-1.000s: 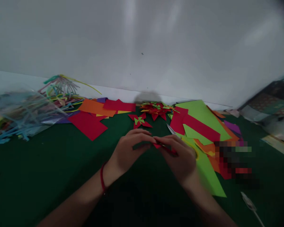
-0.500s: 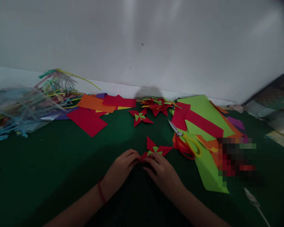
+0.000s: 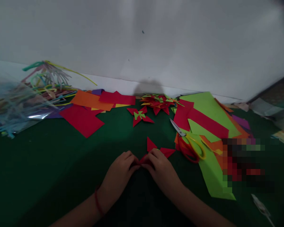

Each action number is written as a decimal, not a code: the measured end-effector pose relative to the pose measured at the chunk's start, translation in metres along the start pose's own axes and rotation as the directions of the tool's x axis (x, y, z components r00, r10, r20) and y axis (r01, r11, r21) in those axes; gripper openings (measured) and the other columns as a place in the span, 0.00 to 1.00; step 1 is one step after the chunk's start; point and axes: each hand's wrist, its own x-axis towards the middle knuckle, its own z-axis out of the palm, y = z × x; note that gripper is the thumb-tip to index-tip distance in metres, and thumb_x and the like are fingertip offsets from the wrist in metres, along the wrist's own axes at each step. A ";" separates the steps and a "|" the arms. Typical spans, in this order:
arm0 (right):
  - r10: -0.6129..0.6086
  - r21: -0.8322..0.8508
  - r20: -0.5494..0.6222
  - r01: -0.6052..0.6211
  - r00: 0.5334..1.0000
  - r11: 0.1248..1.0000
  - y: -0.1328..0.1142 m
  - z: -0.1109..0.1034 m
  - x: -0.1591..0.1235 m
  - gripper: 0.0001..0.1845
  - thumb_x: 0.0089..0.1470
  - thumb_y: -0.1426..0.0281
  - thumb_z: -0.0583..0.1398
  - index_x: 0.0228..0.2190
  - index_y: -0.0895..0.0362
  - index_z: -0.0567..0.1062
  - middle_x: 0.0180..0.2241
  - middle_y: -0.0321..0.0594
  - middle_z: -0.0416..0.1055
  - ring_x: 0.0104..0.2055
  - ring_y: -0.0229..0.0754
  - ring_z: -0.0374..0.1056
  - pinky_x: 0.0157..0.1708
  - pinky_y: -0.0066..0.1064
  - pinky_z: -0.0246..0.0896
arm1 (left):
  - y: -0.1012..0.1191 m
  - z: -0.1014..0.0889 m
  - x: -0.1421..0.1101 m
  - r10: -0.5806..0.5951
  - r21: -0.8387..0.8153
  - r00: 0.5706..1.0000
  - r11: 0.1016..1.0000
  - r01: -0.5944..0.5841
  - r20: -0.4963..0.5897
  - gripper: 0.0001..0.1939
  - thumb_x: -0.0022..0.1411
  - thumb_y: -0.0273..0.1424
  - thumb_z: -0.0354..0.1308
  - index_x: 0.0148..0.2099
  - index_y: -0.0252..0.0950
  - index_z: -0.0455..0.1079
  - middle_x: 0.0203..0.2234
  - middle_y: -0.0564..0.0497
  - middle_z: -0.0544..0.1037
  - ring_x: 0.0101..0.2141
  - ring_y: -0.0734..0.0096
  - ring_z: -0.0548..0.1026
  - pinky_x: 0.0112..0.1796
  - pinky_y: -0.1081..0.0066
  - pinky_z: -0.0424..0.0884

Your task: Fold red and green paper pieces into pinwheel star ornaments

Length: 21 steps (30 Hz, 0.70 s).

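My left hand [image 3: 121, 167] and my right hand [image 3: 162, 165] meet at the near middle of the green table, their thumbs and fingers pinched on a small piece of red paper [image 3: 140, 162]. Most of that piece is hidden by my fingers. Just beyond lies a red folded-paper star [image 3: 168, 152], its centre largely covered by my right hand; whether the pinched paper is part of it, I cannot tell. Farther back rests a similar red star with a green centre [image 3: 139, 115]. To the right, scissors [image 3: 191, 148] with red and yellow handles lie on paper sheets.
A pile of folded stars [image 3: 158, 102] stands by the pale wall. At left are colourful pipe cleaners [image 3: 49, 78] partly in a clear plastic bag [image 3: 26, 104]. Red sheets [image 3: 82, 121] lie nearby. Green paper [image 3: 215, 176] and a white tool [image 3: 260, 205] lie at right.
The view has shifted slightly. Both hands remain pinched on the red paper, and my right fingers now cover more of the near star's green centre.
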 end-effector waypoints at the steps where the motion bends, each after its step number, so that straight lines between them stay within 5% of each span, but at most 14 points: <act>1: 0.007 0.010 0.004 -0.007 1.000 1.000 0.000 0.000 0.001 0.03 0.49 0.75 0.59 0.28 0.56 0.68 0.33 0.38 0.64 0.36 0.41 0.62 0.35 0.33 0.60 | 0.000 0.000 0.000 -0.003 0.003 1.000 1.000 0.003 0.006 0.05 0.59 0.28 0.49 0.31 0.36 0.64 0.31 0.52 0.68 0.34 0.69 0.67 0.36 0.68 0.64; 9: 0.054 0.145 0.036 -0.058 0.998 0.988 0.006 0.001 0.006 0.04 0.48 0.70 0.60 0.25 0.56 0.69 0.31 0.36 0.64 0.37 0.40 0.62 0.36 0.32 0.58 | -0.002 -0.001 0.002 -0.056 -0.015 0.998 0.998 0.056 0.020 0.06 0.60 0.28 0.48 0.31 0.36 0.64 0.30 0.53 0.68 0.33 0.70 0.66 0.35 0.68 0.62; 21: 0.107 0.032 -0.042 -0.106 0.993 0.994 -0.002 0.010 0.002 0.02 0.50 0.71 0.57 0.27 0.55 0.67 0.31 0.37 0.64 0.35 0.42 0.61 0.34 0.35 0.55 | -0.003 0.004 0.002 -0.111 0.127 0.994 0.986 0.112 -0.011 0.06 0.59 0.29 0.48 0.30 0.36 0.64 0.30 0.52 0.68 0.32 0.68 0.66 0.33 0.66 0.59</act>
